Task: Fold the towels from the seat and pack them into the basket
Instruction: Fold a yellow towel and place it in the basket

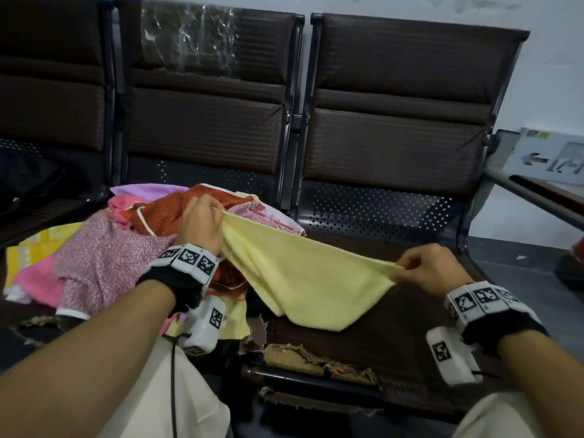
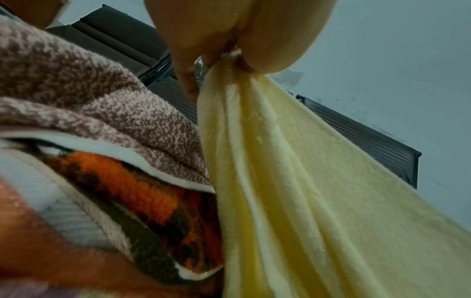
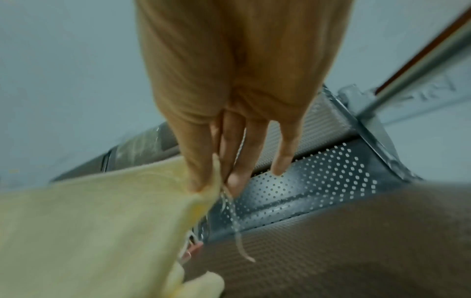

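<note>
A pale yellow towel hangs stretched between my two hands above the brown seat. My left hand pinches one corner of it over the pile of towels; the left wrist view shows the yellow towel bunched under my left hand. My right hand pinches the opposite corner over the right seat. In the right wrist view my right hand holds the yellow towel between thumb and forefinger, the other fingers straight. No basket is in view.
The pile holds a speckled pink towel, an orange patterned one and rust-red and purple ones. The seat's front edge is torn. Dark chair backs stand behind, and a metal armrest runs at the right.
</note>
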`<action>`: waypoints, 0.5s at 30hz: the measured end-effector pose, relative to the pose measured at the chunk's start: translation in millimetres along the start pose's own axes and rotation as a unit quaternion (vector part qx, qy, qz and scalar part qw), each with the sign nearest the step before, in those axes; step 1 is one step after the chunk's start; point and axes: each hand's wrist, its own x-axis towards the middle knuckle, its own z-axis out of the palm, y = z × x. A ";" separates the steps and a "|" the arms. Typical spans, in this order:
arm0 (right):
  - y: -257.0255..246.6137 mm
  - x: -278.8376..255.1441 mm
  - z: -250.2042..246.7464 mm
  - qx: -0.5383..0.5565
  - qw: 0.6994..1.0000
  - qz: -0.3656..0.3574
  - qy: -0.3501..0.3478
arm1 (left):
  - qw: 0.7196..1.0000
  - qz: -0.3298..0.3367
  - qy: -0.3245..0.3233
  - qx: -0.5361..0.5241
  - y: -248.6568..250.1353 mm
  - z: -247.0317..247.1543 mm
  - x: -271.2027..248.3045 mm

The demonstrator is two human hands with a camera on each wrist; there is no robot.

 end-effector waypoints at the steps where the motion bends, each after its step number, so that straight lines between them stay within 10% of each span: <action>1: 0.5 1.2 1.3 0.036 0.998 0.008 0.048 | 1.000 -0.001 -0.001 -0.003 -0.3 -1.0 -0.3; 15: -26.8 4.1 -21.6 0.397 0.903 0.026 0.161 | 0.996 0.051 -0.052 -0.042 26.3 -12.7 -9.1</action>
